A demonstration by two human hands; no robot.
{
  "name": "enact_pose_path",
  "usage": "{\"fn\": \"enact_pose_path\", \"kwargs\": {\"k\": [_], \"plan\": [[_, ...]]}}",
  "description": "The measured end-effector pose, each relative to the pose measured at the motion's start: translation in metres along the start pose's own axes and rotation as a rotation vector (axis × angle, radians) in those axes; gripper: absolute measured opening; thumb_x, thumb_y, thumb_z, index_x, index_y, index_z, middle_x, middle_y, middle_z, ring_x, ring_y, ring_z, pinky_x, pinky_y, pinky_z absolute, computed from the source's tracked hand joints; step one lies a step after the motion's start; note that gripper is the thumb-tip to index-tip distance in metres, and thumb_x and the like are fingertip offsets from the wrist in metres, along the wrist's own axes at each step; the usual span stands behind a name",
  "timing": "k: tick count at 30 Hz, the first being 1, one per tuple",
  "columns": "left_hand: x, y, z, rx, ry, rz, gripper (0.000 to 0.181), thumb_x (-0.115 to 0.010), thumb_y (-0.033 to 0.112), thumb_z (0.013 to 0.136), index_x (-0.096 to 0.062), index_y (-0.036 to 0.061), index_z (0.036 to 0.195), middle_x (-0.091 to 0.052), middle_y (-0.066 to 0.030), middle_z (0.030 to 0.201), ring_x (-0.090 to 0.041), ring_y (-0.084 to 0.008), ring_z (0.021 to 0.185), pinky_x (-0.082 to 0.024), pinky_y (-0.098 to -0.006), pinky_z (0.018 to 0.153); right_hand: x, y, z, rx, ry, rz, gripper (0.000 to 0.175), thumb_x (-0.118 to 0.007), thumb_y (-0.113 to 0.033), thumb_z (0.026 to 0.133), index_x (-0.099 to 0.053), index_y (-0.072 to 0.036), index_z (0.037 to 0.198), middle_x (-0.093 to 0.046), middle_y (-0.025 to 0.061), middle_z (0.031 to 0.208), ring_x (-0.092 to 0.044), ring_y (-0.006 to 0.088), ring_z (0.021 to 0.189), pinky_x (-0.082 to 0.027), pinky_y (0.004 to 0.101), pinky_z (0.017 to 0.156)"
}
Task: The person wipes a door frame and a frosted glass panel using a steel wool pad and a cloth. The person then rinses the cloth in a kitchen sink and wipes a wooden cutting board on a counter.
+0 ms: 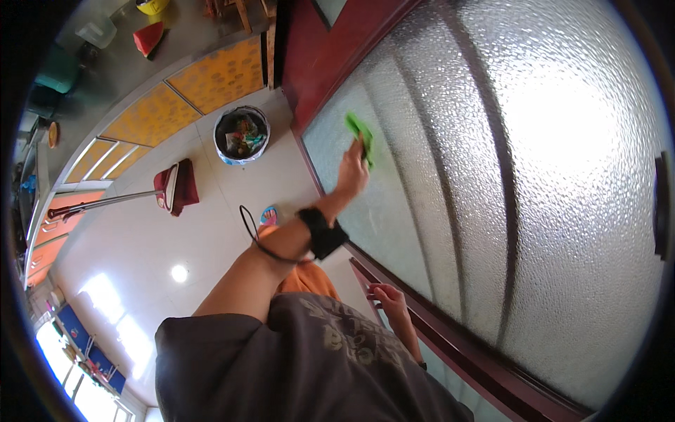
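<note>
My left hand (354, 168), at the end of an outstretched arm with a black band and box strapped at the wrist, presses a green cloth (364, 138) on the textured glass panel (379, 200) of a maroon-framed door. Lower down, my right hand (388, 298) is beside the maroon door frame (448, 345), its fingers loosely curled and apart with nothing seen in them. Whether its fingertips touch the frame edge I cannot tell.
A lined waste bin (267, 138) stands on the tiled floor near the door. Left of it are a dark red mop head (184, 187) and its metal handle. A steel counter (113, 74) bears a watermelon piece (148, 39) and a yellow bowl (153, 5).
</note>
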State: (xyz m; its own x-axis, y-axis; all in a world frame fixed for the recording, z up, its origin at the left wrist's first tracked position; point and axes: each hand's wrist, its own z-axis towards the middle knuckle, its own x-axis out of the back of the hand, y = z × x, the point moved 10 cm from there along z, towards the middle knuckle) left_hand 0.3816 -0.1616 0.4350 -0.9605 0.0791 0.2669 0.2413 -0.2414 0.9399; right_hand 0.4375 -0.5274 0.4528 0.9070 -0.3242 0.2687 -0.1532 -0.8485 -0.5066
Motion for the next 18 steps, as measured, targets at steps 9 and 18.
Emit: {"fn": "enact_pose_path", "kwargs": {"k": [9,18], "plan": [[0.007,0.066,-0.041,-0.032,-0.147,-0.252,0.049,-0.040,-0.007,0.079,-0.039,-0.0036,0.128,-0.051,-0.0260,0.116,-0.049,-0.0420,0.104,-0.042,-0.0455,0.087,-0.020,-0.097,-0.006,0.207,-0.006,-0.028,0.021,-0.052,-0.019,0.091,-0.062,-0.004,0.103,-0.064,0.0019,0.093,-0.061,0.0096,0.085,-0.044,0.0228,0.062],[0.014,0.111,-0.019,-0.090,-0.153,-0.081,0.070,-0.049,-0.012,0.070,-0.032,0.0028,0.137,-0.031,-0.0239,0.137,-0.042,-0.0405,0.113,-0.042,-0.0438,0.094,-0.013,-0.116,-0.010,0.248,-0.157,-0.142,0.021,-0.051,-0.015,0.092,-0.060,-0.001,0.104,-0.062,0.0010,0.093,-0.056,0.0077,0.082,-0.045,0.0217,0.067]]}}
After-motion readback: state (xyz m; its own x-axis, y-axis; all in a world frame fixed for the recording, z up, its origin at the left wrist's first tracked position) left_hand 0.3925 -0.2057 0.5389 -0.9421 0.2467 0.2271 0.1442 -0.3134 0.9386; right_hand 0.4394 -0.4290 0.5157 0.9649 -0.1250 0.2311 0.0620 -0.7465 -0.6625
